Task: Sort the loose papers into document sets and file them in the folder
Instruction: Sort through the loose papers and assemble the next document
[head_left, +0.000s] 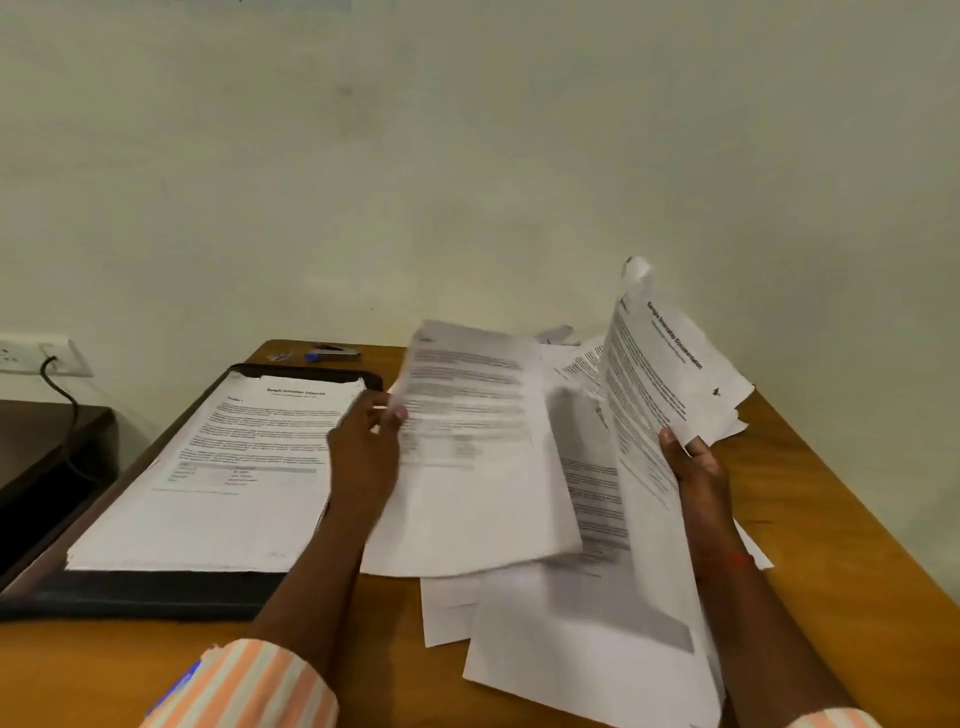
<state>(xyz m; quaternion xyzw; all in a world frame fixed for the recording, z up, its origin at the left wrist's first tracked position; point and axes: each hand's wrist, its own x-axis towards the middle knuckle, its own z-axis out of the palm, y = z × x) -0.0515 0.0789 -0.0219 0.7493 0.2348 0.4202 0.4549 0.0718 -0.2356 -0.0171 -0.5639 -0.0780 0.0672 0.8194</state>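
Our left hand (366, 447) pinched a blurred printed sheet (467, 467); our right hand (696, 470) gripped upright pages (665, 364). The folder (156, 592) lay left of both hands.

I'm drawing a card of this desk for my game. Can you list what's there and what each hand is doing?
left hand: pinches a blurred sheet by its edge
right hand: grips raised sheets, tilted up
folder: black, flat, on the left part of the table
filed stack: lies on folder
loose papers: overlapping on table, between the hands
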